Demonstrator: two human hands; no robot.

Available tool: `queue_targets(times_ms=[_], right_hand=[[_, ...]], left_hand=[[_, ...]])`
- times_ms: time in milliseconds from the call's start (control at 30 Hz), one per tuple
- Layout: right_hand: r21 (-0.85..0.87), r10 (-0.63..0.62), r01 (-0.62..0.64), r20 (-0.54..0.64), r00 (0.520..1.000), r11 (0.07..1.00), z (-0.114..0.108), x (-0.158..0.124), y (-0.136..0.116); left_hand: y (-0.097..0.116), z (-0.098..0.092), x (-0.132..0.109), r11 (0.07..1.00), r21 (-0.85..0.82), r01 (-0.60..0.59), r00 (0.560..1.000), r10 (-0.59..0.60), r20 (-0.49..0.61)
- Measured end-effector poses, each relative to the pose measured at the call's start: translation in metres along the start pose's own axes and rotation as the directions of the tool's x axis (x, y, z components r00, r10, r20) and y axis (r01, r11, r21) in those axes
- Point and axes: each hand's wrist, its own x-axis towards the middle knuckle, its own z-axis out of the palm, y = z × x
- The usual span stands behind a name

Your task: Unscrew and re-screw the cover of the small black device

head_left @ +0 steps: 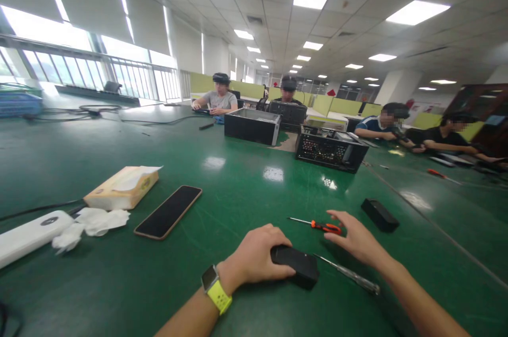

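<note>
My left hand (260, 255), with a watch (216, 288) on a yellow strap at its wrist, is closed around the left end of a black oblong block (298, 267) lying on the green table. What kind of thing the block is, I cannot make out. My right hand (357, 236) is open, thumb and fingers apart, beside the orange-and-black handle of a small screwdriver (322, 227); whether a fingertip touches the handle is unclear. A second screwdriver (349, 272) with a clear handle lies between the block and my right forearm. Another black oblong block (380, 214) rests beyond my right hand.
Left on the table (178, 294) lie a phone (169, 212), a tissue pack (123, 187), crumpled tissues (95, 221) and a white device (34, 236). Black computer cases (331, 149) stand farther back. Several people sit around the far side. An orange-handled screwdriver (442, 175) lies far right.
</note>
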Motion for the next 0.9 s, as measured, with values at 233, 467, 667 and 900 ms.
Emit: queue_targets(times_ms=[233,467,667,900], right_hand=[[0.213,0.037,-0.026,-0.048,0.998,0.977,-0.019,-0.004,0.000],[0.104,-0.026,0.001,0.233,0.972,0.995,-0.079,0.002,-0.060],[0.064,-0.004,-0.017,0.309,0.951,0.998,-0.066,0.003,-0.052],[0.049,0.003,-0.016,0.247,0.969,0.999,-0.066,0.004,-0.047]], left_hand=[[-0.001,0.005,0.000,0.989,-0.127,0.078,0.997,-0.078,0.010],[-0.002,0.006,0.000,0.987,-0.134,0.083,0.997,-0.082,0.006],[-0.001,0.005,0.000,0.987,-0.142,0.074,0.997,-0.073,0.012],[-0.001,0.005,0.001,0.987,-0.133,0.090,0.996,-0.089,0.013]])
